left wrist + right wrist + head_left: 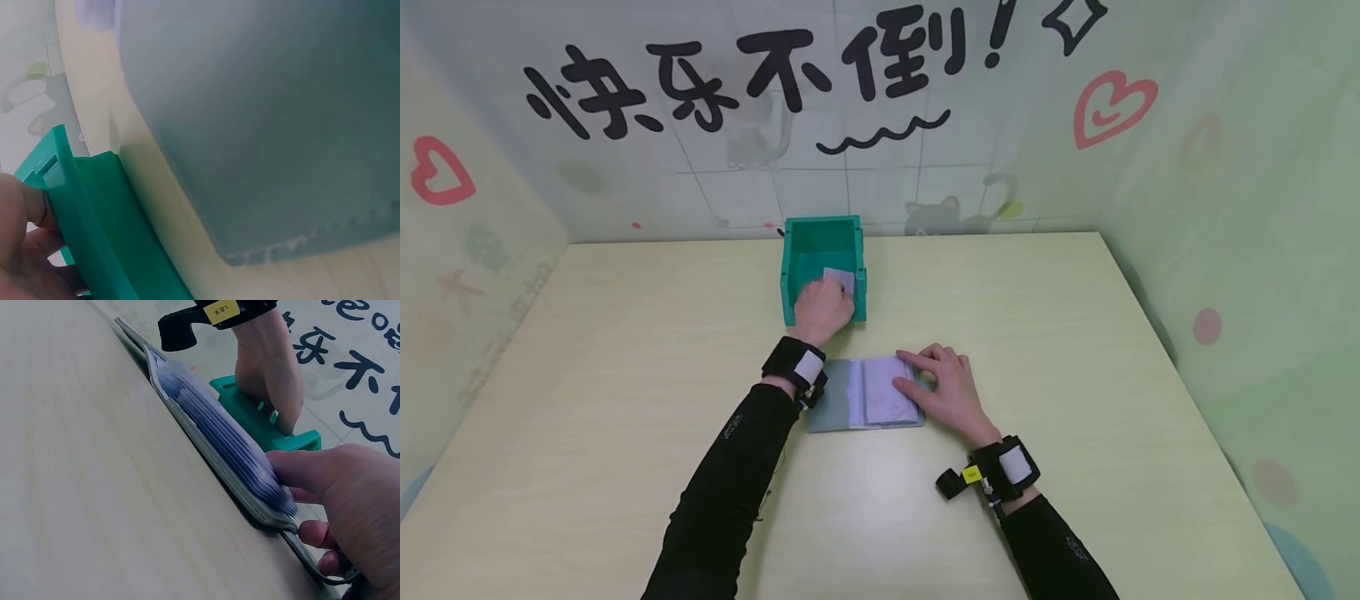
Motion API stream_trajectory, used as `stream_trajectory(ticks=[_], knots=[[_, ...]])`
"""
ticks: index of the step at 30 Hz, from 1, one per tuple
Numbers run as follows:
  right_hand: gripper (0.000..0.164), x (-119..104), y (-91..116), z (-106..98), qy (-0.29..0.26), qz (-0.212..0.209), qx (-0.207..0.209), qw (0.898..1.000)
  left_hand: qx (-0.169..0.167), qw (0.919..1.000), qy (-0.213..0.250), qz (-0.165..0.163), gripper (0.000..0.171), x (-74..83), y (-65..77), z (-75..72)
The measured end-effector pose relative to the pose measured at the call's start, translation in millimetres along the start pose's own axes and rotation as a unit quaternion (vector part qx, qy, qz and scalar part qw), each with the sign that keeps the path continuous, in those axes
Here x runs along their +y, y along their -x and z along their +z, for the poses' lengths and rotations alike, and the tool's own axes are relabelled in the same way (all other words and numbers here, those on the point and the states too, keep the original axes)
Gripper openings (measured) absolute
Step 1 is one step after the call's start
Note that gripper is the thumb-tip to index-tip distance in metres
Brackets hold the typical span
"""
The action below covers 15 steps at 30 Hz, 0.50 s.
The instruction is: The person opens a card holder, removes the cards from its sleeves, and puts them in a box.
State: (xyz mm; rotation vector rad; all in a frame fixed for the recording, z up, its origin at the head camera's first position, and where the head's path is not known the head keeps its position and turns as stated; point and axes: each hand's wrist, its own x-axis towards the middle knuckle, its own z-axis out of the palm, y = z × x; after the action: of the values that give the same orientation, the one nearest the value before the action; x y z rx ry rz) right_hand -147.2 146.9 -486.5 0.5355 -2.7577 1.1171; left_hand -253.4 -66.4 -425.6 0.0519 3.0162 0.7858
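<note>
A card holder (pixel 829 410) with a grey-blue cover lies opened flat on the table, its pale purple sleeves (pixel 889 400) fanned in a thick stack in the right wrist view. My right hand (pixel 951 393) rests at the right edge of those sleeves, thumb and index finger extended over them. Farther off, my left hand (pixel 822 310) reaches over the near rim of a green bin (pixel 861 307) with curled fingers. A small pale purple card (pixel 841 277) sticks out beyond these fingers, which pinch it. In the left wrist view, the fingers (pixel 37 206) are partly hidden by the bin's wall.
The pale wooden table (pixel 647 333) reaches back to a printed wall (pixel 700 200), with the bin standing near that back edge. Side walls close in on the left and right. Each wrist carries a black strap with a camera (pixel 951 483).
</note>
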Motion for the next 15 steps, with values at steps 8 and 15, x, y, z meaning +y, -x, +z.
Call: stream_trajectory(ticks=[8,15], knots=[[0.043,-2.9,-1.6,-2.0,0.008,0.005,-0.004,1.0,-0.024,0.9993,-0.022,-0.02,0.041,0.3,1.7,-0.2],[0.044,-4.8,-1.3,-3.1,0.017,0.009,-0.008,1.0,0.043,0.9976,0.028,0.047,0.034,-5.0,19.8,-1.9]])
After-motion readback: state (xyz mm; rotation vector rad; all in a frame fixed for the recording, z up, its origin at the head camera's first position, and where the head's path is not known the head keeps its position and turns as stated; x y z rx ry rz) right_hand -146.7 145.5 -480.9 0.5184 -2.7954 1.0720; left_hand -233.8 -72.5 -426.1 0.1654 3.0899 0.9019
